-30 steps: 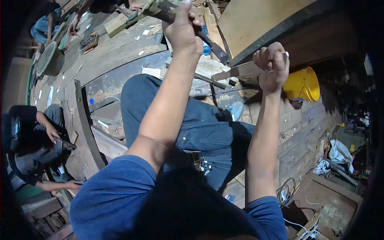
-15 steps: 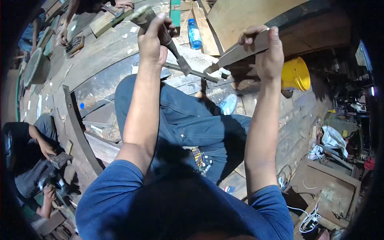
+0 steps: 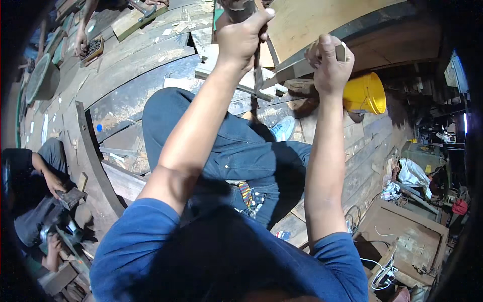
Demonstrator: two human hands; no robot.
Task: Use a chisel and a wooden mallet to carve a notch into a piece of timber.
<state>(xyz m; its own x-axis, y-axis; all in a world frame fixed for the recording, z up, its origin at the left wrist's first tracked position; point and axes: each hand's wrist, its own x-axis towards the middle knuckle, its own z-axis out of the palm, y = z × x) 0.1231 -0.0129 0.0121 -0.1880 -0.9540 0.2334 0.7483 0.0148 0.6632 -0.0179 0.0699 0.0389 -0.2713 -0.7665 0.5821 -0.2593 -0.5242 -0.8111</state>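
Note:
My left hand (image 3: 240, 43) is wrapped round the handle of a chisel (image 3: 258, 70), whose thick battered head shows above the fist. Its blade points down in front of my knees, near the narrow tip of a flat wooden slat (image 3: 292, 72). Whether the two touch I cannot tell. The slat is tilted, and my right hand (image 3: 332, 63) grips its upper end with thumb and fingers. Below both lies pale timber (image 3: 206, 69), partly hidden by my left forearm.
A yellow bucket (image 3: 365, 94) stands right of my right forearm. A large wooden panel (image 3: 312, 25) rises ahead. At the lower left a co-worker's hand (image 3: 54, 186) holds a dark block. Another person's hand (image 3: 80, 45) is beside a box of nails (image 3: 94, 49). White cable (image 3: 385, 277) lies lower right.
My left hand has moved right with the chisel, which now stands more upright near the slat's tip. The blue bottle is now hidden. My right hand has shifted slightly left and down.

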